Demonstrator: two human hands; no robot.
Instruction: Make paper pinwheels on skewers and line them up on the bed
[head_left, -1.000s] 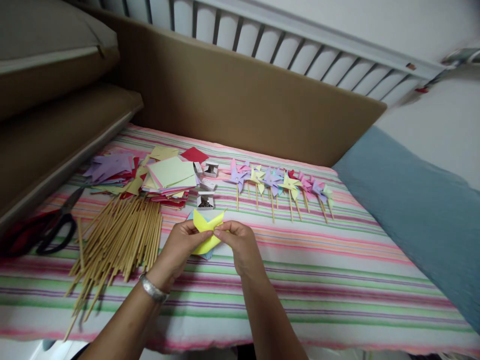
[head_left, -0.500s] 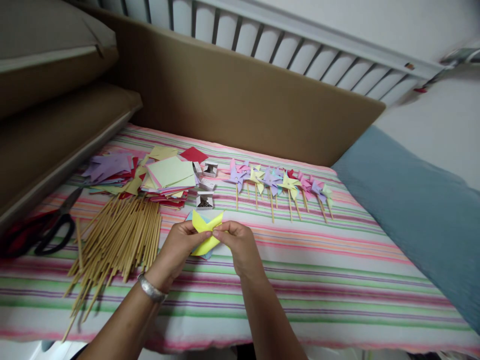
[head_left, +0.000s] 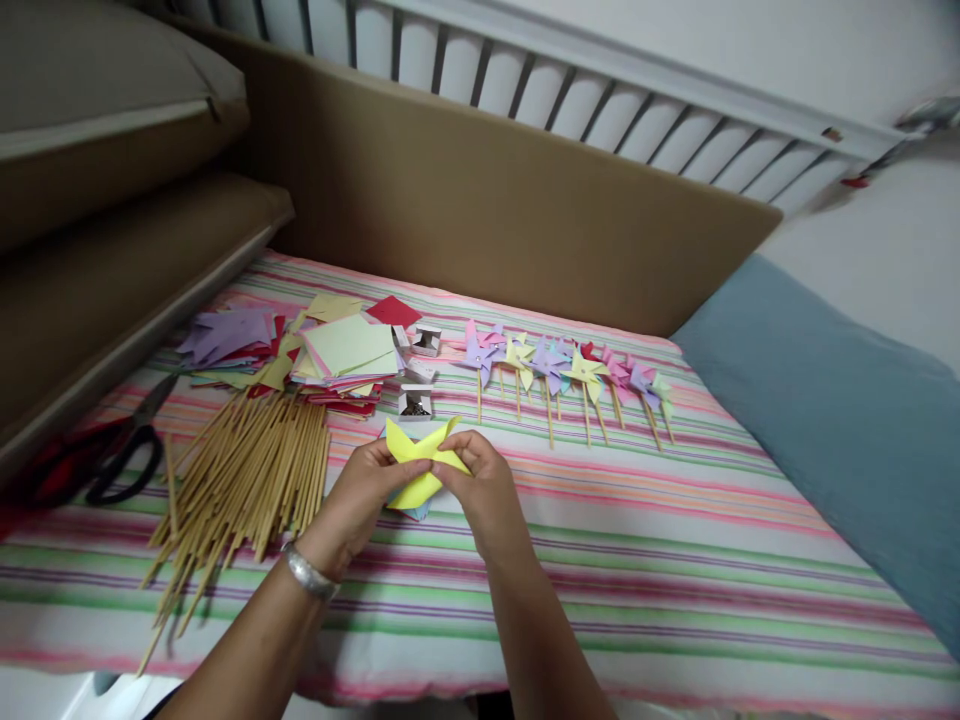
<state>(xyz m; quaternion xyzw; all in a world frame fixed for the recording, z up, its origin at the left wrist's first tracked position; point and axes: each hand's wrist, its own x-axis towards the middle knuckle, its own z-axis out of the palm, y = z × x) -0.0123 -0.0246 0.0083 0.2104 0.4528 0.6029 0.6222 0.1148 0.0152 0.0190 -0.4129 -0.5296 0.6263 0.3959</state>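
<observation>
Both hands hold a folded yellow paper piece [head_left: 417,462] with a blue layer under it, just above the striped cloth [head_left: 675,560]. My left hand [head_left: 358,492], with a silver bracelet on its wrist, pinches the paper's left side. My right hand [head_left: 484,482] pinches a yellow flap at the paper's middle. A small open box of pins [head_left: 414,402] stands just beyond the paper. Left of my hands lies a heap of wooden sticks [head_left: 240,478].
A row of finished paper pinwheels [head_left: 570,372] on sticks lies beyond my hands. Stacked coloured paper squares [head_left: 341,352] and cut purple pieces [head_left: 225,335] lie at the back left. Black scissors [head_left: 124,455] rest at far left. A brown padded board [head_left: 487,200] backs the surface; a blue cushion [head_left: 840,420] is on the right.
My right fingers have drawn another yellow flap toward the paper's middle. The view has shifted slightly; both hands stay in the same place.
</observation>
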